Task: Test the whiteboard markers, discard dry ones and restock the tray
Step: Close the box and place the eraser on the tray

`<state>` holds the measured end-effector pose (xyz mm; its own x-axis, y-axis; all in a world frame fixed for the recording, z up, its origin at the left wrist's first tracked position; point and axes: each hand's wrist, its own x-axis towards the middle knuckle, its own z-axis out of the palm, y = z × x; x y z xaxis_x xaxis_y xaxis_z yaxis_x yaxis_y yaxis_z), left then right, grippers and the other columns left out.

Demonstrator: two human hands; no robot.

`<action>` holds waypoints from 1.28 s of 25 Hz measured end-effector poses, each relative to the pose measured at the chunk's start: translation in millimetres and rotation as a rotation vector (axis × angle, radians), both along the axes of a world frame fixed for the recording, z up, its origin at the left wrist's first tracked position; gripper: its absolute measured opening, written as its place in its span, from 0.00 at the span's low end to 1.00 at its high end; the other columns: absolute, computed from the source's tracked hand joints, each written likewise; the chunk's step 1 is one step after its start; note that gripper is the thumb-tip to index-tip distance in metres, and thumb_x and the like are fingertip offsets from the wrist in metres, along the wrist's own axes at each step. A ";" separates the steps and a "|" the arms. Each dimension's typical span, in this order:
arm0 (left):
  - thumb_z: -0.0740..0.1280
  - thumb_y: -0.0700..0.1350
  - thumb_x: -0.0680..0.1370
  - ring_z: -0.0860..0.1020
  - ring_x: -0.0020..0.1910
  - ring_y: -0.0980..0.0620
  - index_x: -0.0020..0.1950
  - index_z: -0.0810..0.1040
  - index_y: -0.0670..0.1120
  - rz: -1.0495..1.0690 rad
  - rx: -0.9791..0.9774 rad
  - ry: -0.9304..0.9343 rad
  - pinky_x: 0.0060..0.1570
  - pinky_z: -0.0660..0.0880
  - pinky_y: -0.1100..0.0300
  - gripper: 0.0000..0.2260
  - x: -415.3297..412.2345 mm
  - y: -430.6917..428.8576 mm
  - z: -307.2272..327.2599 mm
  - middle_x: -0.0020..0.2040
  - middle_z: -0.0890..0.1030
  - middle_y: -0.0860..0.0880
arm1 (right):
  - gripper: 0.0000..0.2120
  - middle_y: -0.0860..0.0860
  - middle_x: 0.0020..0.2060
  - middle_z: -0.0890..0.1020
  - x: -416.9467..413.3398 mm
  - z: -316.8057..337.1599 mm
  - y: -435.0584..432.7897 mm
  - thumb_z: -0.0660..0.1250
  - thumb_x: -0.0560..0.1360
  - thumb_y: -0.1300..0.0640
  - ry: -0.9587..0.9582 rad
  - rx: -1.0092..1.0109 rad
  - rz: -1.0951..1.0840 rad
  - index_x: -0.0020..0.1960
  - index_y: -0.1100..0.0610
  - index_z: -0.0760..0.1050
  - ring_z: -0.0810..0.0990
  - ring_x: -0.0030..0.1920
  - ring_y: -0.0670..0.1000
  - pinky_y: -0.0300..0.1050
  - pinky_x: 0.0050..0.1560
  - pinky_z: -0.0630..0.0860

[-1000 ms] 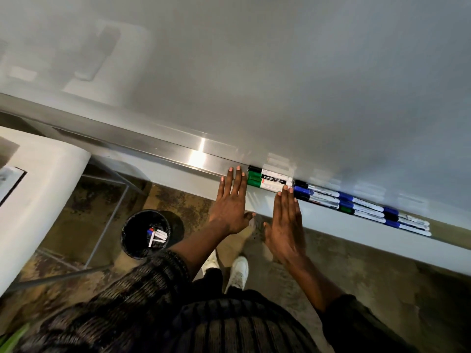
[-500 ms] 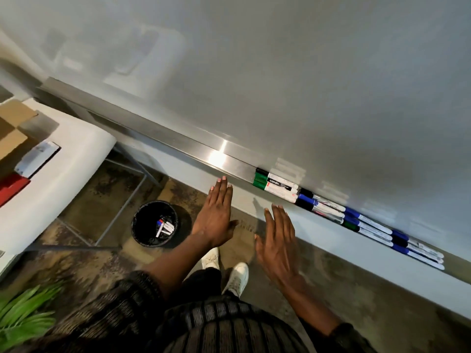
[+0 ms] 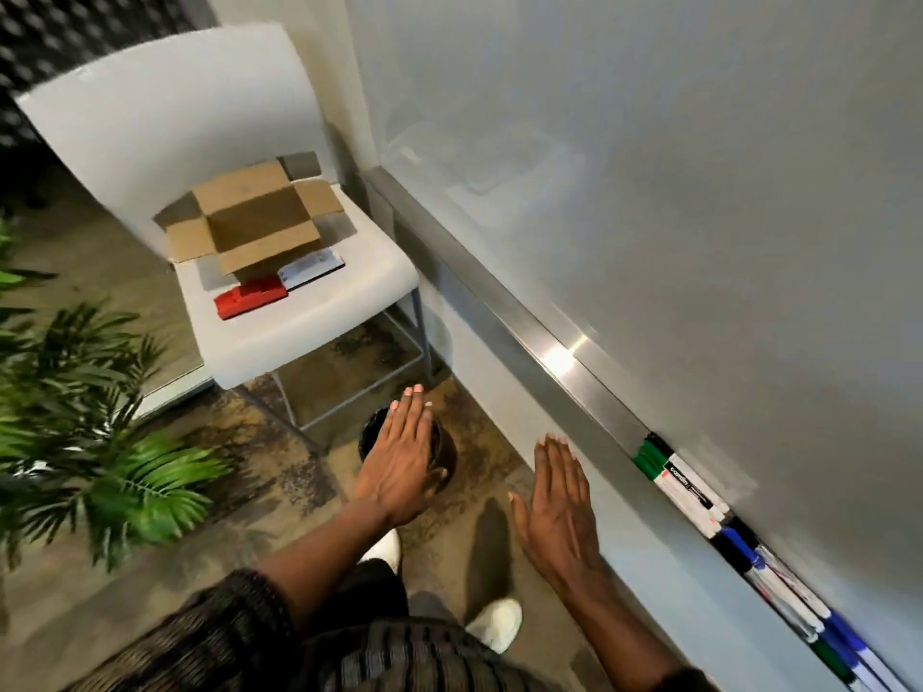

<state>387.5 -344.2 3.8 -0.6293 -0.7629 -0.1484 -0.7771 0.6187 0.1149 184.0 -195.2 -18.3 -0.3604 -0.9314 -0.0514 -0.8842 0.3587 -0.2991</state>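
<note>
Head view shows the left hand point(image 3: 404, 462) and right hand point(image 3: 557, 506) both flat, fingers straight, holding nothing. Whiteboard markers point(image 3: 687, 486) lie in a row on the metal tray point(image 3: 499, 302), right of the right hand and not touching it. A black bin point(image 3: 372, 436) sits on the floor below the left hand.

One left hand point(image 3: 399, 462), one right hand point(image 3: 559, 501). One chair point(image 3: 319, 322) bears one carton point(image 3: 259, 217), one red pack point(image 3: 249, 298), one white pack point(image 3: 312, 266). One bin point(image 3: 368, 434), two shoes point(image 3: 497, 629), one plant point(image 3: 100, 442). Markers point(image 3: 689, 491) in the tray point(image 3: 574, 372): too overlapped to count.
</note>
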 end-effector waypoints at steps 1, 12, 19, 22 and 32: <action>0.69 0.60 0.80 0.39 0.87 0.38 0.87 0.49 0.38 0.042 0.008 0.004 0.85 0.39 0.45 0.47 14.4 -7.1 1.5 0.87 0.42 0.36 | 0.38 0.63 0.77 0.71 7.2 0.3 -11.8 0.66 0.76 0.43 0.012 0.022 0.045 0.79 0.65 0.66 0.72 0.76 0.64 0.61 0.74 0.72; 0.73 0.59 0.76 0.50 0.86 0.36 0.85 0.60 0.35 0.293 -0.073 -0.029 0.84 0.53 0.42 0.46 184.6 -100.2 4.0 0.86 0.52 0.34 | 0.40 0.61 0.79 0.67 153.8 13.6 -176.8 0.67 0.77 0.41 0.095 0.064 0.303 0.81 0.63 0.63 0.67 0.80 0.61 0.55 0.82 0.61; 0.60 0.68 0.82 0.38 0.87 0.40 0.87 0.47 0.38 0.348 -0.054 0.041 0.86 0.41 0.46 0.47 282.5 -188.9 17.5 0.87 0.40 0.37 | 0.42 0.59 0.84 0.55 242.1 35.8 -291.6 0.52 0.81 0.35 0.074 0.054 0.361 0.85 0.61 0.52 0.53 0.84 0.58 0.57 0.84 0.54; 0.60 0.68 0.82 0.39 0.87 0.39 0.87 0.50 0.36 0.360 -0.078 0.047 0.85 0.40 0.45 0.47 298.1 -213.8 23.6 0.87 0.41 0.36 | 0.40 0.60 0.84 0.56 257.6 47.1 -327.2 0.58 0.83 0.37 0.075 0.039 0.364 0.85 0.61 0.52 0.54 0.84 0.59 0.55 0.84 0.50; 0.61 0.67 0.83 0.38 0.86 0.40 0.87 0.49 0.36 0.439 -0.052 0.080 0.86 0.40 0.47 0.46 309.8 -277.4 28.3 0.86 0.40 0.36 | 0.40 0.58 0.84 0.56 257.1 52.6 -429.3 0.51 0.83 0.35 0.070 0.053 0.361 0.85 0.60 0.52 0.54 0.84 0.58 0.52 0.82 0.47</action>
<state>697.2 -621.6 32.1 -0.2524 -0.9653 -0.0669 -0.9572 0.2390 0.1632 441.1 -624.4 34.2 -0.0139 -0.9959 -0.0896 -0.9743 0.0337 -0.2227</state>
